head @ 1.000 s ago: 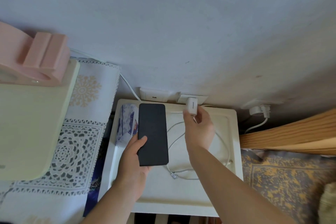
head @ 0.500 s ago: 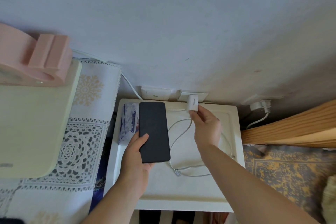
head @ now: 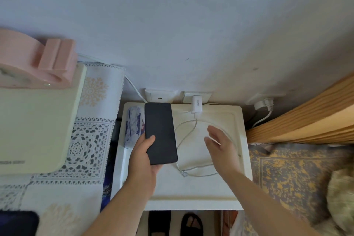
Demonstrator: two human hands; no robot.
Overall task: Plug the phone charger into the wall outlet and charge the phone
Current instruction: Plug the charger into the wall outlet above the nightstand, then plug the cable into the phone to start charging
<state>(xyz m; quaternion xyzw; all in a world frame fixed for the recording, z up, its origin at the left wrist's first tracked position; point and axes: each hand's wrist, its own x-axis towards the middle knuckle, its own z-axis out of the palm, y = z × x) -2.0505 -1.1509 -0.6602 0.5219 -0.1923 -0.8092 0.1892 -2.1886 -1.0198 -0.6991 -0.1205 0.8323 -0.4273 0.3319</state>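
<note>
right hand (head: 222, 145) released charger (head: 197, 104), left hand (head: 145, 157) gripping phone (head: 160, 133)

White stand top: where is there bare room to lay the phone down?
The white stand is bare along its near edge, below the cable loop and its loose plug. The left strip is crowded by the tissue pack and the phone in the left hand.

I can make out very little lettering from here. The white charger (head: 197, 104) plugged in at the wall carries a short line of small grey print along its face, too small for me to read. The cream-coloured appliance (head: 36, 128) on the left has a faint grey word near its lower edge, also illegible. The tissue pack (head: 134, 123) shows blue print I cannot decipher.
</note>
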